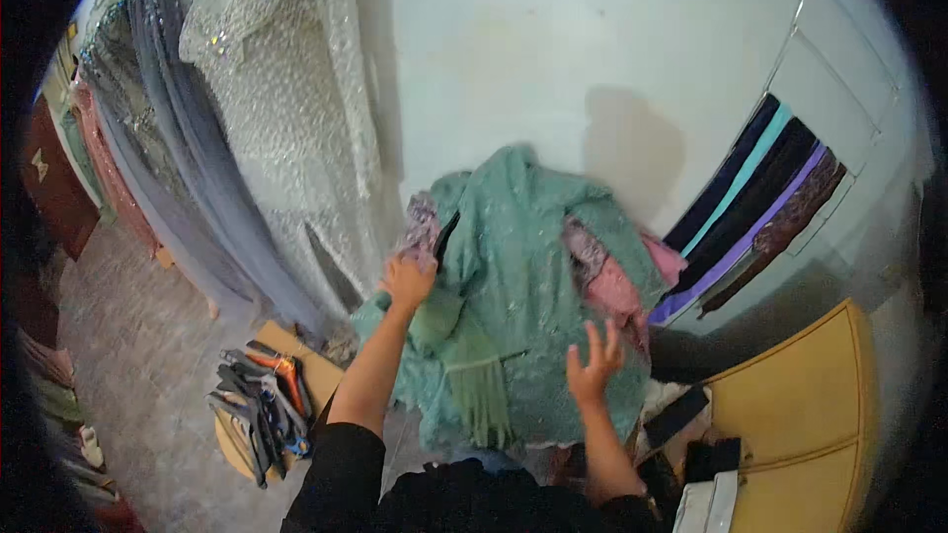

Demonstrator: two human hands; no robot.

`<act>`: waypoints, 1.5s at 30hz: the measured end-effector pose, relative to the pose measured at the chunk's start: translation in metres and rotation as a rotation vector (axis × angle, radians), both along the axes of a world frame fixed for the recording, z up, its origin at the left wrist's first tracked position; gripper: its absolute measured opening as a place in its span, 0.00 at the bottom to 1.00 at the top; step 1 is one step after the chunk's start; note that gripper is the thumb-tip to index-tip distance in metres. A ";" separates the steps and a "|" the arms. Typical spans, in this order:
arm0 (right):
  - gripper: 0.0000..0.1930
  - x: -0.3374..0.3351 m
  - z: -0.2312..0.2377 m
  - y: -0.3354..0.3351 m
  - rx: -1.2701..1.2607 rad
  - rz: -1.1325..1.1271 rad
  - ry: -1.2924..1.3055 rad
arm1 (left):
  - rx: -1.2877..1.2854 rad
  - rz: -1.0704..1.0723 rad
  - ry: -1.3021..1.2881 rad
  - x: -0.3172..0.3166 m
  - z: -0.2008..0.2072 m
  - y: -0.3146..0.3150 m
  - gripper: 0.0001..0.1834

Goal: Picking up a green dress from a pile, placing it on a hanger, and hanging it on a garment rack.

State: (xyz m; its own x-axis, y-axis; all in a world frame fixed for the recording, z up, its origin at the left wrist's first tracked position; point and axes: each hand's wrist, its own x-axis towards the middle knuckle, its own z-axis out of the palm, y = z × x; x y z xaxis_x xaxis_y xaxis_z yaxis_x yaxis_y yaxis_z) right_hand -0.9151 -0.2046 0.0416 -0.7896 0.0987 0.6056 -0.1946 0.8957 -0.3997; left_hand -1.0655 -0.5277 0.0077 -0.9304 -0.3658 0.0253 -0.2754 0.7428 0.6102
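Note:
A sparkly sea-green lace garment (523, 247) is spread in front of me. My left hand (407, 281) is closed on bunched mauve lace fabric (423, 219) at the garment's left side. A narrow black piece (447, 235) sticks up beside that hand; its kind is unclear. Below it hangs a lighter green gathered cloth (479, 385) with a thin dark stick-like end (515, 355) across it. Over the garment's lower right, my right hand (592, 365) holds nothing, its fingers spread. Pink and mauve fabric (610, 286) shows near the green garment's right sleeve.
A white beaded gown (286, 89) and grey-blue gowns (183, 118) hang at left. Several hangers (262, 405) lie on a stool low at left. Folded fabrics (750, 197) hang on a wire rack at right, above a yellow padded panel (800, 415) and boxes (706, 503).

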 end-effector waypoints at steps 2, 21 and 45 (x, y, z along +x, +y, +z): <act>0.23 -0.010 0.007 -0.015 -0.021 0.083 -0.010 | 0.070 -0.168 -0.240 -0.040 -0.015 -0.011 0.44; 0.16 0.056 0.037 0.010 -0.285 -0.005 0.019 | -0.354 -0.062 0.850 0.048 0.128 -0.085 0.19; 0.29 0.142 0.359 -0.091 0.148 0.514 0.161 | -0.123 -0.753 1.346 0.186 0.312 -0.058 0.25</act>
State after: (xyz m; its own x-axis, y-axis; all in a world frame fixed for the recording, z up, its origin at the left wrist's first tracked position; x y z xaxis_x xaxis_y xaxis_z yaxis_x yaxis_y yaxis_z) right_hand -0.7734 -0.2954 0.4004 -0.6101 -0.3699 0.7007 -0.6693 0.7138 -0.2059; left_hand -0.8797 -0.5856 0.3201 -0.1579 0.2277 0.9609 0.8567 0.5154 0.0186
